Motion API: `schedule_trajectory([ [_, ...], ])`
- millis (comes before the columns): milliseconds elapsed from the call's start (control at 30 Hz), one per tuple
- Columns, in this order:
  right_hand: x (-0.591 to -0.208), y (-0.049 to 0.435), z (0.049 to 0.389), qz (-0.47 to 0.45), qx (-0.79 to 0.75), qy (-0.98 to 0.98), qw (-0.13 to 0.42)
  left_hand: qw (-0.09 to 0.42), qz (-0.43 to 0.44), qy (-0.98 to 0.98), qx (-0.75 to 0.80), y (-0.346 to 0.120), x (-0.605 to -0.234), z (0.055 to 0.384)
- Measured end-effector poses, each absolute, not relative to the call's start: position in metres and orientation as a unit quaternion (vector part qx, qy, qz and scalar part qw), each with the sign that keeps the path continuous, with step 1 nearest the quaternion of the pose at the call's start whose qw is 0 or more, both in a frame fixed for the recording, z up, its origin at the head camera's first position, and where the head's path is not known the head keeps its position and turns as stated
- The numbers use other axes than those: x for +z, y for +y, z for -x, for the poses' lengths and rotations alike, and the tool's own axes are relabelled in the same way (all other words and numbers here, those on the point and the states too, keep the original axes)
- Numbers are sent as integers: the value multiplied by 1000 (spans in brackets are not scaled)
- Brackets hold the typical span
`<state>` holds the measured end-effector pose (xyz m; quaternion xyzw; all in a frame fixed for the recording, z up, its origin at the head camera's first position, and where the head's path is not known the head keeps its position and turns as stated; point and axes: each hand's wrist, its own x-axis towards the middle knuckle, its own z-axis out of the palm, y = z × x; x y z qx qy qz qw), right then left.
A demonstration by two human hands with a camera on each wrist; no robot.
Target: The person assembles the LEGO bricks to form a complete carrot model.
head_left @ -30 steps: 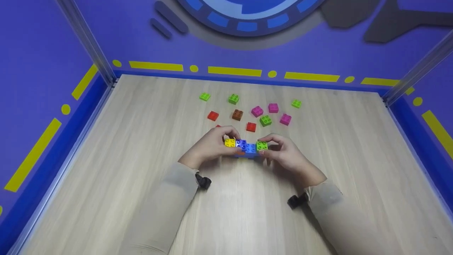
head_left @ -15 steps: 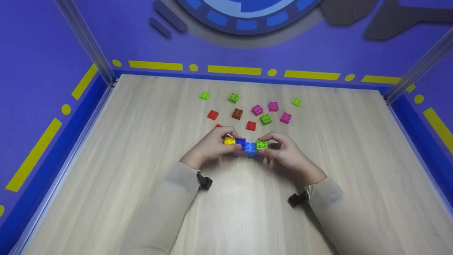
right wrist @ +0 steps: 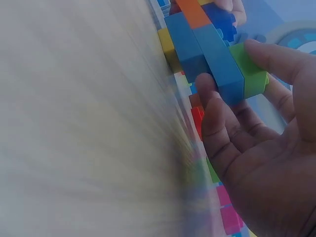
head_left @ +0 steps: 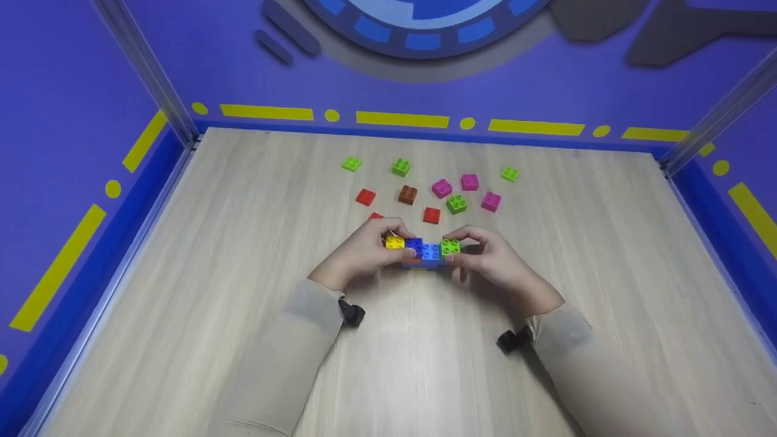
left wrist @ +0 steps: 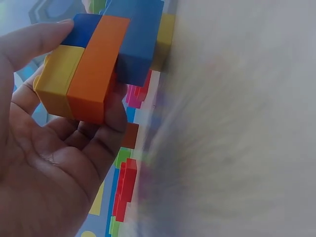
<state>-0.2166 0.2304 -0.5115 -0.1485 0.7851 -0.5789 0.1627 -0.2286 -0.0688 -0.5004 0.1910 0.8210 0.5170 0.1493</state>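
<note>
Left hand (head_left: 362,247): thumb and fingers pinch the toy-brick build (head_left: 430,251) at its dark-blue brick (head_left: 415,244).
Right hand (head_left: 496,260): thumb and index finger pinch its lime-green brick (head_left: 450,246).
Build's lie: between both hands; long axis left to right, studs up.
Red brick (head_left: 431,215): just beyond the build.
Brown brick (head_left: 408,195): farther beyond the build.

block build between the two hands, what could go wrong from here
The right hand grips the green block at an overhanging end of the block build, so pressing there might tip it or pry the upper blue block loose. The lowest yellow block looks narrower than what it supports, so everything may rock if the left hand lets go. That hand partly hides a red block and could bump it.
</note>
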Motion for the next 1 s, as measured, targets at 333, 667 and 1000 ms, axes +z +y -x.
schedule_trajectory([
  [333, -503, 241, 242, 89, -574, 807, 111, 156, -172, 825, 515, -71, -504, 227],
  [667, -498, 230, 281, 2, -534, 841, 90, 150, -181, 820, 522, -74, -502, 228],
  [1000, -507, 230, 290, 68, -413, 907, 42, 163, -191, 818, 517, -71, -501, 230],
])
